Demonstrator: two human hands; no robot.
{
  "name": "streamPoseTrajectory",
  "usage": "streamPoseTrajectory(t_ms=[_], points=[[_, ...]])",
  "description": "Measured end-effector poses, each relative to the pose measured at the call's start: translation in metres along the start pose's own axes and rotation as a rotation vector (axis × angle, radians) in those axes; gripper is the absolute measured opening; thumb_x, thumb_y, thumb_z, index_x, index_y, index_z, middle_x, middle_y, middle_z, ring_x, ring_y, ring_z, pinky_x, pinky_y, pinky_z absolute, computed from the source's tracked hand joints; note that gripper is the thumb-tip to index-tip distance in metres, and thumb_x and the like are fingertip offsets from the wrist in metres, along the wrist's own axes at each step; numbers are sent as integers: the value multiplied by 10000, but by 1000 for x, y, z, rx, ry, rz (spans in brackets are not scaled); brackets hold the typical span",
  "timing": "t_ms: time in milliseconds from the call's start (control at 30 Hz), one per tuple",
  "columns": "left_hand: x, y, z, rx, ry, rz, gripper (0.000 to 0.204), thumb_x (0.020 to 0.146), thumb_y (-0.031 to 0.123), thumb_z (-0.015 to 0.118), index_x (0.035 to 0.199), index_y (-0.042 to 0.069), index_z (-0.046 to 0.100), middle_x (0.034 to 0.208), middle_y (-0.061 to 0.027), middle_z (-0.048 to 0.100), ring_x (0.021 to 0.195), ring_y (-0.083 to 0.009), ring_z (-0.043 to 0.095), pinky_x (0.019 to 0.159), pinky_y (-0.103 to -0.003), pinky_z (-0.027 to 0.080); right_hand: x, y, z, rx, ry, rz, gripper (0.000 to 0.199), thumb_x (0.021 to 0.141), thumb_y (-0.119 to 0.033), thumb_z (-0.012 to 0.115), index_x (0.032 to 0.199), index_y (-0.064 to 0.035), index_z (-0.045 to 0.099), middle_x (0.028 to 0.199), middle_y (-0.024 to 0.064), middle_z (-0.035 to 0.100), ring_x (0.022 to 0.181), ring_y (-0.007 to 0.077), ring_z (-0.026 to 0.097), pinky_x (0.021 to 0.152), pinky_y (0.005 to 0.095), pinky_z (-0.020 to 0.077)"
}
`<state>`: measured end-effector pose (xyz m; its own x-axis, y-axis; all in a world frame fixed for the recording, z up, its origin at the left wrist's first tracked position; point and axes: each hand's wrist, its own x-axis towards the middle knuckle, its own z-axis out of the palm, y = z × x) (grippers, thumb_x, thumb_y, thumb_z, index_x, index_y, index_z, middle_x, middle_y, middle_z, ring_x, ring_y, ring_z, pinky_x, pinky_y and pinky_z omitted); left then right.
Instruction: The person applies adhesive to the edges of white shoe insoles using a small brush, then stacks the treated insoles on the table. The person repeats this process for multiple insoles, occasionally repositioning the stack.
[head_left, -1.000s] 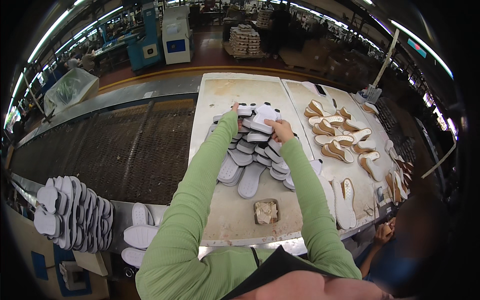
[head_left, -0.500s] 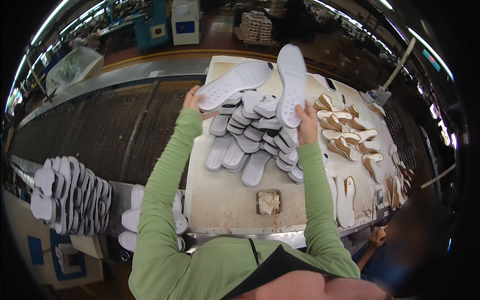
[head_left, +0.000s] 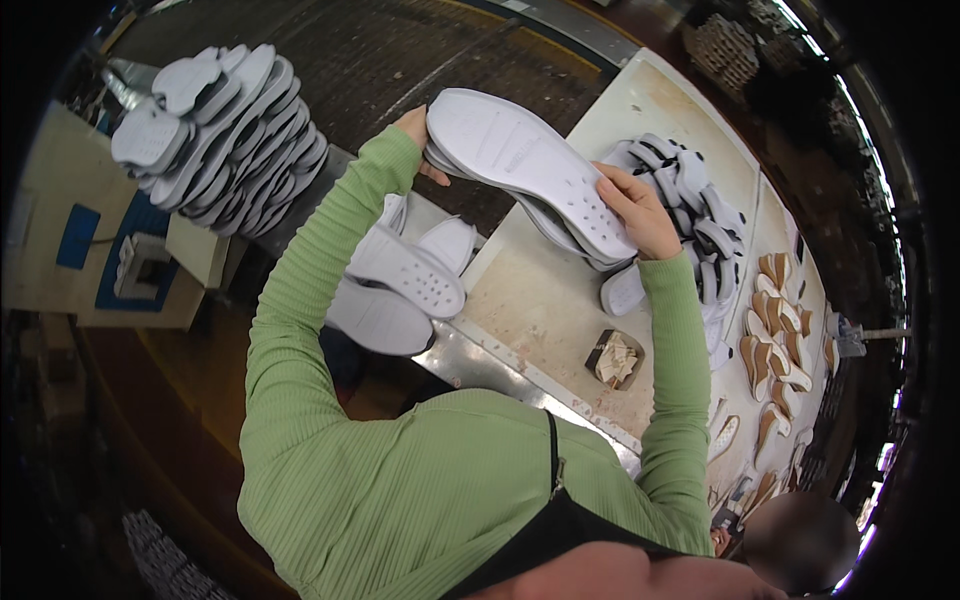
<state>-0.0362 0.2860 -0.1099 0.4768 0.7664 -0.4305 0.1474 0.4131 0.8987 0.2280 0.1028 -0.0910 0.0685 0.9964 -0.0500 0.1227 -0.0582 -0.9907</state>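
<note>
Fingers of the left hand [head_left: 418,135] and right hand [head_left: 634,210] pinch opposite ends of a small stack of white soles [head_left: 528,178] held above the table's [head_left: 545,300] edge, where the lower ones, loosely gripped, could slide out and drop.

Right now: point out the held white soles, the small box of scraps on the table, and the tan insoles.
held white soles [head_left: 530,170], head view, on the top sole's flat face
small box of scraps [head_left: 615,358], head view, on its contents
tan insoles [head_left: 775,340], head view, middle of the group
</note>
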Motion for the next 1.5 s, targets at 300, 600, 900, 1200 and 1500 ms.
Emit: streamPoseTrajectory(t_ms=[300,600,900,1200,1500], points=[[-20,-67,-67,-298,61,-10,548,952,445,345,1292,25,436,1085,-223,621,798,-307,689,467,-396,606,42,8,40,-138,-76,-39,503,908,-292,607,1315,-30,471,1139,85,589,986,139,567,846,260,458],[-58,-120,0,-767,130,323,398,979,295,360,1276,39,427,1292,-169,488,1051,-318,599,753,-471,590,35,44,127,508,134,282,635,908,-443,561,1364,-76,314,1291,151,480,1177,260,501,891,435,462],[-117,-175,7,287,450,599,505,838,194,617,1312,112,465,1349,-173,440,1243,-333,430,1031,-488,322,112,68,118,140,-150,95,759,822,-141,706,1414,64,278,1277,191,524,1085,205,567,914,312,469],[-129,-214,-37,980,351,164,795,657,334,754,1383,237,444,1552,-184,57,1396,-475,-18,1008,-727,10,154,145,143,-317,-436,202,609,795,-266,707,1348,-123,493,1064,188,645,914,243,627,839,343,483],[-123,-219,-41,1031,318,139,826,628,338,772,1384,252,451,1558,-174,44,1401,-466,-50,1014,-716,-24,126,133,166,-845,-375,74,500,849,-412,613,1271,-145,580,1220,202,504,1169,358,451,998,423,361]])
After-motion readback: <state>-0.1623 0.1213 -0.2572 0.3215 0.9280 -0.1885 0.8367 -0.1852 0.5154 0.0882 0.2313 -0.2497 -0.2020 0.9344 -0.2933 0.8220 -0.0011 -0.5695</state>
